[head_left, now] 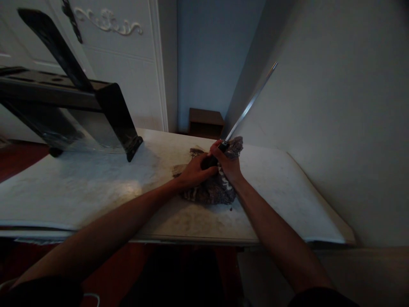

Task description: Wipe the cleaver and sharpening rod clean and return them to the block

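A sharpening steel (252, 101) with a black handle slants up and away to the right, its long metal rod bare. Around its handle (210, 161) both hands are closed. My left hand (197, 171) grips the lower end from the left. From the right, my right hand (227, 164) holds the handle near the base of the rod. A crumpled brown-and-white patterned cloth (212, 192) lies beneath and around the hands on the white tabletop (121, 187); parts of it are hidden by them. The fingers' far sides are out of sight.
A black knife stand (113, 115) with clear panels stands at the left, a black-handled knife (56, 47) slanting out of its top. A pale wall (345, 111) borders the table's right side. Beyond are a white door (124, 72) and a small brown cabinet (206, 119).
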A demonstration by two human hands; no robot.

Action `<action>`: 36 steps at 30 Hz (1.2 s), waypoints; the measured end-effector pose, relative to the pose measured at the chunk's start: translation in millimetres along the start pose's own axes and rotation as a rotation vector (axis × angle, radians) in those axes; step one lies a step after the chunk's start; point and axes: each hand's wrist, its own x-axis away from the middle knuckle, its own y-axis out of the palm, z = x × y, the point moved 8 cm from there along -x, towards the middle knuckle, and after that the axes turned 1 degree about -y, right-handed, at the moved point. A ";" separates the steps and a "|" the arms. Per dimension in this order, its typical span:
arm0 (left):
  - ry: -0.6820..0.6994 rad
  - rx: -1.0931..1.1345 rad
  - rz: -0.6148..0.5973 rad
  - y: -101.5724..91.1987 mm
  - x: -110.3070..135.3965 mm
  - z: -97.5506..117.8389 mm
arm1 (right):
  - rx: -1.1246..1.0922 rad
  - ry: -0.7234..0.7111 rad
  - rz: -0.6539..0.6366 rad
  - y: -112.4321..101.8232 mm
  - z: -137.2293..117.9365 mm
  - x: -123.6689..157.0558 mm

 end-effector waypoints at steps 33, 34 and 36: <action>0.042 -0.809 -0.070 -24.0 -11.3 -7.6 | -0.480 0.288 0.272 -32.8 41.9 -17.3; 0.051 -0.814 -0.068 -24.1 -11.0 -7.0 | -0.494 0.285 0.281 -33.6 42.3 -17.6; 0.070 -0.823 -0.051 -25.4 -10.7 -4.7 | -0.509 0.274 0.301 -35.7 42.3 -18.2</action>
